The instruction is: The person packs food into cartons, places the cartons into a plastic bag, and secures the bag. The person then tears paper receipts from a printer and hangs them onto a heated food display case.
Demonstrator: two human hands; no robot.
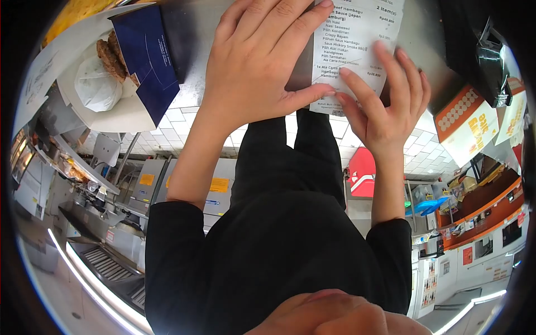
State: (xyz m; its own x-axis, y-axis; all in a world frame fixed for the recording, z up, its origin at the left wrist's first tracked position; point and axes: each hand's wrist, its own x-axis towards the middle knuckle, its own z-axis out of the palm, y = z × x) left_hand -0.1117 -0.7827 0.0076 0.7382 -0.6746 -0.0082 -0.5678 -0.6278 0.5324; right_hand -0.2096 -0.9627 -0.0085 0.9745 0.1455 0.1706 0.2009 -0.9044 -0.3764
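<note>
A printed white receipt (354, 30) lies at the top centre on a grey metal surface (192, 42). My left hand (254, 64) is flat, palm down, with its fingers slightly apart; the thumb and the index fingertip reach the receipt's left edge. Over the receipt's lower right part is my right hand (388, 103), its fingers apart and bent and its thumb near the left thumb. To the left, an open blue and white box (146, 56) holds a white wrapped bundle (97, 84) and brown pieces of food (111, 58).
Printed orange and cream cartons (468, 125) stand at the right, beside a black object (491, 67). A red item (362, 172) is below the counter near my legs. Metal kitchen equipment (148, 184) and shelving appear in the background.
</note>
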